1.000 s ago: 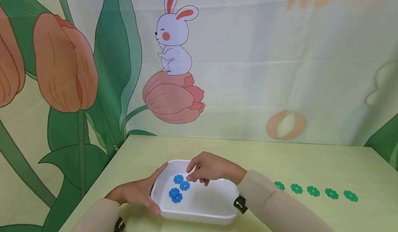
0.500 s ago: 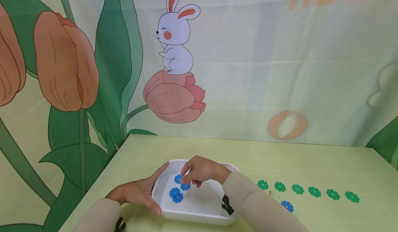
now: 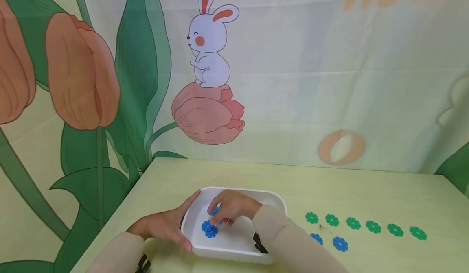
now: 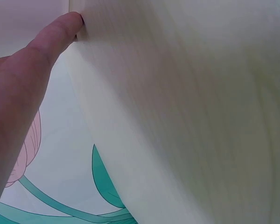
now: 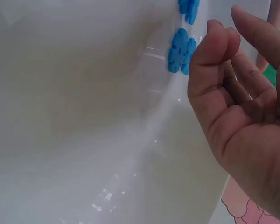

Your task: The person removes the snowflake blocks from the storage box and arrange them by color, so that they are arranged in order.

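My left hand [image 3: 161, 226] grips the left end of a white plastic tray [image 3: 242, 238], one finger at the far corner and the thumb at the near one. Inside, toward that end, lie several blue snowflake-shaped discs [image 3: 210, 232], some overlapping. My right hand [image 3: 232, 206] reaches down over them, hiding part of the group. In the right wrist view, its fingers [image 5: 210, 60] bend loosely beside the blue discs [image 5: 178, 51], thumb apart and nothing visible between. The left wrist view shows only a fingertip [image 4: 74, 21] at an edge.
Right of the tray, several green snowflake discs [image 3: 353, 223] form a row on the pale yellow table [image 3: 384, 195]. Nearer me are two blue discs [image 3: 340, 243], one partly covered by the right sleeve [image 3: 293, 238]. A printed cloth [image 3: 275, 81] hangs behind the table.
The right hand has moved left and lower over the blue discs in the tray. Its sleeve has shifted too, uncovering more green and blue discs on the table. The left hand stays put.
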Demonstrator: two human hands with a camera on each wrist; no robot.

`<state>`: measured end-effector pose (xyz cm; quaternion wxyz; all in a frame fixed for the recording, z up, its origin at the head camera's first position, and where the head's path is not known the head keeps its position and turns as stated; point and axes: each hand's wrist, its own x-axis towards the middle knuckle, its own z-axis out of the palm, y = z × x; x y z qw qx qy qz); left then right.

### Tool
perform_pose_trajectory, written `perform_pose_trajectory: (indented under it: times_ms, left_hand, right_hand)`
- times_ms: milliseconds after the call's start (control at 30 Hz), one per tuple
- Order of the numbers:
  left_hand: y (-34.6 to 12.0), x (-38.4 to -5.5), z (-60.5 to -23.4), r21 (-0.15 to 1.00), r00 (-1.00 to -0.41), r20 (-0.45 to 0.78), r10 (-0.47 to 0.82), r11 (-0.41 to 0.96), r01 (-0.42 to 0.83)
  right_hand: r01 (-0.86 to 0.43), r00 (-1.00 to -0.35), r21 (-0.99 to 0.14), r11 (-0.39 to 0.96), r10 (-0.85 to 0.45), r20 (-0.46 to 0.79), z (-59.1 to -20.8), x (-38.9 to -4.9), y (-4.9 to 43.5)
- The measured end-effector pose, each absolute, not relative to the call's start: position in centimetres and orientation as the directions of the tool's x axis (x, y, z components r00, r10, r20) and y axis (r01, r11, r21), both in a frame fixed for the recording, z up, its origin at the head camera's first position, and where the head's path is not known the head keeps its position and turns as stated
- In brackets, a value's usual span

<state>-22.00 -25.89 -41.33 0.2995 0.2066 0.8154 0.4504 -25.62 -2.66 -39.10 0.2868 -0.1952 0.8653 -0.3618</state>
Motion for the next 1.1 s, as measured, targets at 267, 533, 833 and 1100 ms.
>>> perform_pose_trajectory:
  times_ms: [267, 533, 833, 1100]
  left_hand:
    - [-25.9, -22.2, -41.4, 0.868, -0.725, -0.282, 0.628, 0.489, 0.086]
    - [-25.9, -22.2, -41.5, 0.854, -0.729, -0.301, 0.615, 0.514, 0.081]
    - [-25.7, -22.3, -41.4, 0.864, -0.726, -0.295, 0.621, 0.497, 0.074]
    - [-25.8, -22.1, -41.3, 0.858, -0.735, -0.312, 0.602, 0.511, 0.055]
  right_hand:
    - [-0.177, -0.757, -0.717, 0.674, -0.559, -0.339, -40.1, -25.4, -3.7]
    - [-0.228, -0.777, -0.656, 0.719, -0.541, -0.322, -40.9, -25.5, -4.2]
    - [-0.219, -0.809, -0.668, 0.711, -0.515, -0.283, -40.5, -25.3, -3.8]
    - [-0.155, -0.798, -0.744, 0.650, -0.526, -0.293, -39.4, -25.5, -2.9]
